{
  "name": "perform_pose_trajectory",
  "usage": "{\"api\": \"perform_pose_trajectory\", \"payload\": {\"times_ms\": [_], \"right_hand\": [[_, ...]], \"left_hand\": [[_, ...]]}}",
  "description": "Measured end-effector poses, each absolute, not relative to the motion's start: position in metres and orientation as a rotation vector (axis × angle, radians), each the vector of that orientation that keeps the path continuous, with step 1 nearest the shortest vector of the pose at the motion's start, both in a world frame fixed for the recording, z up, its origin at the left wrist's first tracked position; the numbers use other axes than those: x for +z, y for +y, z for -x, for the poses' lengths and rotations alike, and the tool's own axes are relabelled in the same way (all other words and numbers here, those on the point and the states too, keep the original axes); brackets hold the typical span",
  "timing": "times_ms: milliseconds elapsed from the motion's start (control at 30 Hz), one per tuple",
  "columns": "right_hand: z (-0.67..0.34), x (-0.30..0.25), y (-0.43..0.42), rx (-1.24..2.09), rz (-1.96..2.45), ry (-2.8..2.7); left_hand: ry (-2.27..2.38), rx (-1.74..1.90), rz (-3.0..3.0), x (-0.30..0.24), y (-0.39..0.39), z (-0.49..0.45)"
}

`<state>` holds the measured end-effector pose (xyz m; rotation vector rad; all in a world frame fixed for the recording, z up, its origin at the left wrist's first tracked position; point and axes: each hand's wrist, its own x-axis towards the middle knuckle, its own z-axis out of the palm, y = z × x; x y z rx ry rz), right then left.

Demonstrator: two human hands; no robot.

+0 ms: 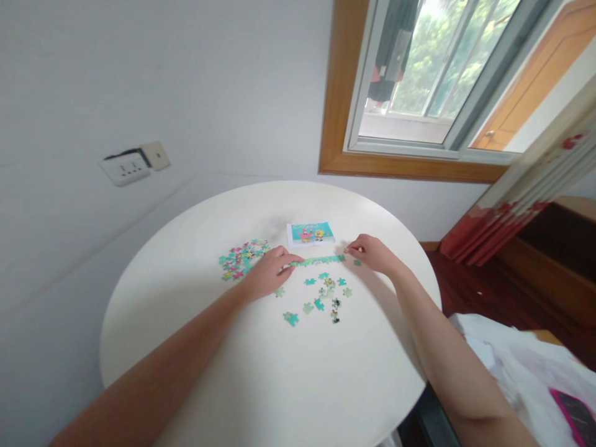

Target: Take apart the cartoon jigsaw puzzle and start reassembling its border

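A narrow strip of joined jigsaw pieces (321,260) lies across the table, mostly green and teal. My left hand (266,273) grips its left end, the index finger along the top and the thumb just below. Off the strip's right end, my right hand (372,253) is closed in a pinch; whatever is between its fingertips is too small to make out. One loose piece (357,262) lies under that hand. Several more loose jigsaw pieces (319,304) are scattered below the strip. Behind it sits a picture card (311,233) with cartoon figures on teal.
Left of the strip is a heap of mixed jigsaw pieces (237,259), partly behind my left hand. The round white table (223,385) meets the wall near a socket (125,167) and a wood-framed window (419,164). White cloth or plastic (507,360) lies at the lower right.
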<state>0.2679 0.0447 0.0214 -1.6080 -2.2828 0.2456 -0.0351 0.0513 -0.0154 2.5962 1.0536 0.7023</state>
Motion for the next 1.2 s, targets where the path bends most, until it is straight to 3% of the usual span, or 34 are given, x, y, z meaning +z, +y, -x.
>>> {"api": "perform_pose_trajectory", "payload": {"times_ms": [1200], "right_hand": [[-0.259, 0.014, 0.049, 0.423, 1.647, -2.257]], "left_hand": [[1.118, 0.847, -2.687, -0.005, 0.049, 0.031]]}}
